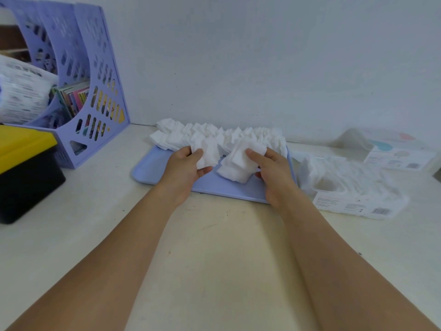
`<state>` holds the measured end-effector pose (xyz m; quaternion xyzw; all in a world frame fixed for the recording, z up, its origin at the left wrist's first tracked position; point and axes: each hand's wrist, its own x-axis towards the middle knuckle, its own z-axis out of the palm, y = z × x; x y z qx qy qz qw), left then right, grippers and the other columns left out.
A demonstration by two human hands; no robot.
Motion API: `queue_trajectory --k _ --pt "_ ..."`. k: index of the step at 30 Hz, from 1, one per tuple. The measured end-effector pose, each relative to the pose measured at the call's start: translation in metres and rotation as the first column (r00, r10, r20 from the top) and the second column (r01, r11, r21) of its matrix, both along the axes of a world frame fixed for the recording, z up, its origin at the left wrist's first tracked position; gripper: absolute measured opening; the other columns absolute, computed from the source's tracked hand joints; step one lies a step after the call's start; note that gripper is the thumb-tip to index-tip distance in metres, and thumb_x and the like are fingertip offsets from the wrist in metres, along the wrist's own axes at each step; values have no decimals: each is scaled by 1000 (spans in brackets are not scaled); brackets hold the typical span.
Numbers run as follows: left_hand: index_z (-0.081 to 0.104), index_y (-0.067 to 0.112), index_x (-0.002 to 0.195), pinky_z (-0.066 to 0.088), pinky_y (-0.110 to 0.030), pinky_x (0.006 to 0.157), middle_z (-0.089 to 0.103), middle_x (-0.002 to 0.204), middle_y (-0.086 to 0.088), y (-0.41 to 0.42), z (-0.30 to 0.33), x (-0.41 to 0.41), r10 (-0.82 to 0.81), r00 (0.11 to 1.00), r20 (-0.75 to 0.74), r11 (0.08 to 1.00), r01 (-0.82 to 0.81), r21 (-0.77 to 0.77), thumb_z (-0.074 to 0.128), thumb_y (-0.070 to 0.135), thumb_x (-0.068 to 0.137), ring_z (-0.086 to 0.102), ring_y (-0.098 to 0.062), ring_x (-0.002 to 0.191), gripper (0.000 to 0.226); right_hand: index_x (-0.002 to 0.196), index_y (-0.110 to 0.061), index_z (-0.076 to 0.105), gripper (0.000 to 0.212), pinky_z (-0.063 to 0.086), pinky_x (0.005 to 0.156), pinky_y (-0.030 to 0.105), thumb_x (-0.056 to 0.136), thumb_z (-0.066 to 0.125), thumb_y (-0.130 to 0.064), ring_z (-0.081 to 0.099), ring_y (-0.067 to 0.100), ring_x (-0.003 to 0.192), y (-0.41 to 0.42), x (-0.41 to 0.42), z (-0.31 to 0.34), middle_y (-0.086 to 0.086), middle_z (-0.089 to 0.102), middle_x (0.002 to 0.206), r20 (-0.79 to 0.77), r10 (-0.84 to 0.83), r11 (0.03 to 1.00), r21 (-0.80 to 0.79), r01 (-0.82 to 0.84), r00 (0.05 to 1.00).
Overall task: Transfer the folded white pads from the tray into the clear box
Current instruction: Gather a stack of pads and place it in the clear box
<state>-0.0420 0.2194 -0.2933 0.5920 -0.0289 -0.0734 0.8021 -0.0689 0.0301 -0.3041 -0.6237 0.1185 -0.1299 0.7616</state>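
Observation:
A light blue tray [152, 170] lies near the wall, and a long row of folded white pads [214, 134] runs along its far side. My left hand [186, 166] grips a small bunch of pads [208, 152] between thumb and fingers above the tray. My right hand [272, 168] pinches the top of another stack of pads [235, 168] whose lower edge rests on the tray. The clear box [353, 187] stands to the right of the tray with white pads inside it.
A purple file rack [95, 91] with papers stands at the back left. In front of it sits a black bin with a yellow lid [23, 149]. A second clear pack [391, 151] lies at the far right by the wall.

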Motion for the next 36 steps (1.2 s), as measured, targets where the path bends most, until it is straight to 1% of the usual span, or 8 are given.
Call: queue_trajectory --k 4,6,12,17,21,25,31,36 --pt "65 17 107 59 -30 86 69 120 -2 -1 3 0 14 998 -65 998 -18 -67 55 21 103 69 -15 100 12 106 -19 72 13 47 55 11 94 69 -15 66 3 81 -1 -2 2 -9 74 98 9 -12 998 67 12 1000" --pt "66 13 115 59 -30 86 71 119 -1 -1 4 0 -17 998 -64 996 11 -91 63 27 98 70 -15 103 22 109 -16 72 14 47 53 11 95 68 -14 66 1 75 -2 -4 3 -8 74 96 24 -13 996 87 11 1000" --pt "66 17 107 60 -26 81 70 116 -4 -1 0 -1 -13 1000 16 999 13 33 60 8 99 68 -19 102 14 105 -16 74 12 53 68 19 95 67 -14 70 10 89 -4 -7 8 -5 77 98 51 43 992 117 -49 998" --pt "68 9 113 61 -30 78 71 116 -3 -5 1 -3 4 998 61 985 -14 170 57 15 101 69 -16 97 18 117 -6 67 21 56 69 25 100 57 -9 71 14 88 -1 -17 30 4 73 100 199 289 940 125 -317 936" --pt "70 5 93 59 -26 70 71 94 -4 -7 3 -8 -20 991 134 973 -12 232 60 21 100 66 -14 87 19 117 -3 68 22 55 81 36 97 61 -10 69 21 96 5 -19 34 9 72 105 226 345 938 -52 -343 911" --pt "70 -5 104 60 -26 68 71 92 -14 -10 6 -14 -72 989 129 967 38 250 61 20 98 69 -21 86 27 111 -2 71 23 49 84 46 93 70 -16 65 28 97 5 -19 31 15 71 104 220 311 941 -205 -268 925" --pt "75 11 108 62 -30 70 78 99 -8 -9 8 -20 -139 988 72 957 115 267 55 16 101 75 -19 89 22 107 3 68 15 44 57 18 96 66 -8 61 4 66 7 -20 29 -8 70 76 221 314 923 -300 -242 924" --pt "74 8 113 62 -32 72 77 105 -13 -7 9 -19 -172 984 48 942 150 299 52 12 101 74 -26 96 25 104 -3 68 9 42 51 15 97 64 -6 59 0 60 8 -19 29 -13 69 70 191 339 905 -335 -263 921"
